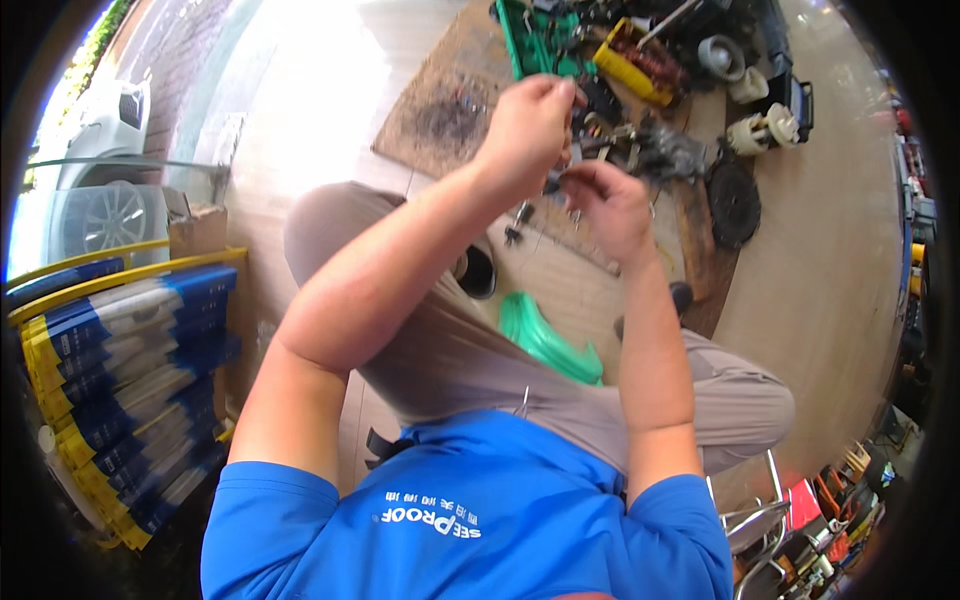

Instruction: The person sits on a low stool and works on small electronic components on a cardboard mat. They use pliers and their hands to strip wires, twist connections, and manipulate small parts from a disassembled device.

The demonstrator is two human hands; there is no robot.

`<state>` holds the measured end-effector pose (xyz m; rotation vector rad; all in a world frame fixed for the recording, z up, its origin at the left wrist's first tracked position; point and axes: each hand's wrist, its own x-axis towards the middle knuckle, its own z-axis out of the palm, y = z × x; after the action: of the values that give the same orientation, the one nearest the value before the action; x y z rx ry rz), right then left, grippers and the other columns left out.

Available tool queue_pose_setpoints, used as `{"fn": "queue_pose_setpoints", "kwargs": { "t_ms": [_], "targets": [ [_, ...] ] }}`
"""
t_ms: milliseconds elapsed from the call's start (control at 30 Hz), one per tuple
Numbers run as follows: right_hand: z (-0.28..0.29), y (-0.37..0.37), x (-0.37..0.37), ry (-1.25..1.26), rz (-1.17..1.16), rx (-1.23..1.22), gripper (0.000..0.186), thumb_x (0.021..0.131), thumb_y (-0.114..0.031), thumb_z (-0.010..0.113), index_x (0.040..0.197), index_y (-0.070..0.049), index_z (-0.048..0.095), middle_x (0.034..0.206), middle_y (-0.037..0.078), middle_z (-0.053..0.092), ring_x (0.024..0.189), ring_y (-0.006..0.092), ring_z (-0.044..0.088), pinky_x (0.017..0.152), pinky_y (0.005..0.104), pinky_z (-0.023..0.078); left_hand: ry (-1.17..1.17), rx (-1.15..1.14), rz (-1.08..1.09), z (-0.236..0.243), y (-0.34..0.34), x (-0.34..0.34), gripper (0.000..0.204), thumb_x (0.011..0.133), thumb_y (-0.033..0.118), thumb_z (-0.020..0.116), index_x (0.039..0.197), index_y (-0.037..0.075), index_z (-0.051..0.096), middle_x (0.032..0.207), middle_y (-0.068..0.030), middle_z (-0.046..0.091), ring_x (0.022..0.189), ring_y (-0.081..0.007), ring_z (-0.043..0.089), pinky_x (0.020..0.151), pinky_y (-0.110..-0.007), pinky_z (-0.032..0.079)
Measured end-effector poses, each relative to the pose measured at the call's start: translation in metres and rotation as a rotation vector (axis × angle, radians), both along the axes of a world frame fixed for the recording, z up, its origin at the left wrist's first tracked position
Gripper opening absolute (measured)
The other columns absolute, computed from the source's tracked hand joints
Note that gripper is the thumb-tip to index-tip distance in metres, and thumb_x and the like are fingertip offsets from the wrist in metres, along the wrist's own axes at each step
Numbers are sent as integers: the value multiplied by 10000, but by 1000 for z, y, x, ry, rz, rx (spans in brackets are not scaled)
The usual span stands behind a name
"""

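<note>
My left hand (528,135) is raised over the work board with its fingers curled in a pinch. Just to the right and nearer to me, my right hand (612,208) pinches too, thumb and fingertips together. A small dark piece (553,180) shows between the two hands, too small and partly hidden to name. Beneath them lies a stained wooden board (420,120). A small dark metal part (518,225) rests near its close edge, below my hands.
Beyond my hands are a green tray (530,40), a yellow container (630,65) and several loose parts. A black disc (733,203) lies at the right. Close to my legs sits a green plastic item (548,340). Stacked blue and yellow packages (130,380) stand left.
</note>
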<state>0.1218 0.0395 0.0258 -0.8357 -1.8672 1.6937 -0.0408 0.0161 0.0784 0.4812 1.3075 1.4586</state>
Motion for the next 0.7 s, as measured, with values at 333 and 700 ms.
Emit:
{"fn": "queue_pose_setpoints", "kwargs": {
  "t_ms": [333,700],
  "targets": [
    [-71,61,32,-69,78,-316,102,981,-101,663,1013,-17,710,832,-6,670,684,53,564,593,205,452,200,236,73,3,5,-9,252,1090,257,481,1045,41,602,662,41,460,510,-54,371,458,-230,315],
    [-337,42,173,-1120,-305,164,191,892,-241,707,995,-82,731,970,175,722,947,365,689,848,465,533,22,13,47,11,1,-10,229,1072,235,525,1024,28,608,649,66,364,541,-34,279,481,-216,235]
  ]
}}
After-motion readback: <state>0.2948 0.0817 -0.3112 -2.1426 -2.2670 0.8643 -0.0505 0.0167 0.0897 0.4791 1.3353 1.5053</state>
